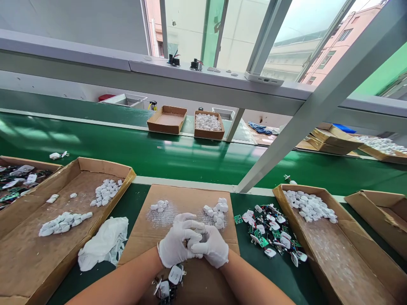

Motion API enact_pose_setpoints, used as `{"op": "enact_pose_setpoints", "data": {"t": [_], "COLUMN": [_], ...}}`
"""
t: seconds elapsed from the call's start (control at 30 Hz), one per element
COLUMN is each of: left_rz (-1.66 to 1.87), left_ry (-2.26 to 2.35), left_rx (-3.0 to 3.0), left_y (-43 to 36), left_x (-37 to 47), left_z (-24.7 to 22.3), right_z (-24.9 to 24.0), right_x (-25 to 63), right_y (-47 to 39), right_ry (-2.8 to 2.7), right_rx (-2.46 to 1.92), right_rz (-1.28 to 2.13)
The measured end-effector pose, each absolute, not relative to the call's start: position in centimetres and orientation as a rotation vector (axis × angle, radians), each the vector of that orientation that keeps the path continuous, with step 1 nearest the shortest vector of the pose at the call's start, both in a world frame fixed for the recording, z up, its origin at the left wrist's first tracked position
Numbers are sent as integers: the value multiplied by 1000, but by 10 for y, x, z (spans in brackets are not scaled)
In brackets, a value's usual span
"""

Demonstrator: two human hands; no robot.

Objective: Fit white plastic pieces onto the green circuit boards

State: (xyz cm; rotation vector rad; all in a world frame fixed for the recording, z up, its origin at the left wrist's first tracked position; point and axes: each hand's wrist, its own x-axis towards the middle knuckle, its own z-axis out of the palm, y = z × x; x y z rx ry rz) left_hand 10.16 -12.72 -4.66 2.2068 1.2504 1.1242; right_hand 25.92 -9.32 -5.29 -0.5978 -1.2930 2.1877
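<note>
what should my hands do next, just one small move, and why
I'd probably ease the left hand slightly away from the right hand: the two gloved hands meet over the cardboard sheet, hiding whatever may be between them, so a small gap would likely let you check it.

My green workbench (140, 192) carries a flat sheet of cardboard (190, 192) directly before me, with a crumpled white cloth (106, 241) to its left and a loose heap of circuit boards and white plastic parts (270, 231) to its right. A shallow cardboard tray (25, 262) stands beside the cloth, a second tray (352, 250) beside the heap, another cardboard box (375, 197) at far right.
</note>
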Motion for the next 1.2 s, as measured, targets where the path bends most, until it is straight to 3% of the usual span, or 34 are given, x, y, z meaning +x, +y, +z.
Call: {"op": "enact_pose_setpoints", "data": {"t": [0.3, 0.63, 1.2], "left_rz": [1256, 1158, 994], "left_ry": [1151, 1207, 1149], "left_rx": [2033, 2157, 2208], "left_y": [-126, -127, -125], "left_x": [94, 97, 95], "left_z": [-43, -46, -43], "right_z": [-42, -49, -55], "right_x": [262, 265, 264], "right_y": [-91, -89, -86], "right_ry": [-1182, -1420, -1126], "right_rx": [-544, -593, -490], "right_rz": [2192, 2105, 2254]}}
